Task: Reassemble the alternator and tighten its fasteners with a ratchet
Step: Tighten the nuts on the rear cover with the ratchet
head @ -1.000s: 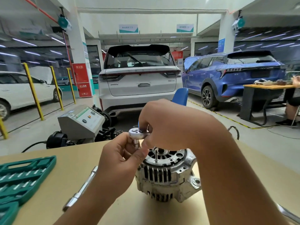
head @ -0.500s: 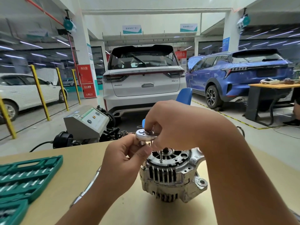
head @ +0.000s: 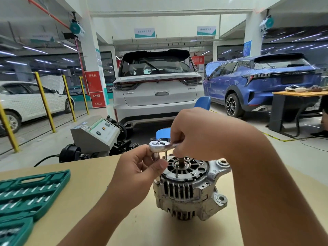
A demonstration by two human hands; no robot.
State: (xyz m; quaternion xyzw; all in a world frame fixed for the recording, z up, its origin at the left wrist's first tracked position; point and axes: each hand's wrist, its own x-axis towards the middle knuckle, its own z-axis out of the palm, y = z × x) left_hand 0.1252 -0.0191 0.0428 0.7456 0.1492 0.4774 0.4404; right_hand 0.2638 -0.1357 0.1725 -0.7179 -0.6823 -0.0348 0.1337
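The silver alternator (head: 188, 189) stands on the tan table (head: 74, 206), shaft end up, with long thin bolts sticking out of its top. A chrome ratchet (head: 158, 145) hovers level over its left rim, with a socket pointing down onto one bolt. My right hand (head: 198, 134) grips the ratchet's handle from above and hides most of it. My left hand (head: 140, 173) pinches the socket under the ratchet head with thumb and fingers.
A green socket set case (head: 30, 192) lies open at the left table edge. Beyond the table stand a grey test machine (head: 95, 134), a blue chair (head: 202, 102), a white car (head: 158, 89) and a blue car (head: 262, 82). A second table (head: 300, 94) stands at the right.
The view has shifted, so the alternator sits further right and lower. The ratchet handle has swung a little, showing more of its head. Both hands keep their hold.
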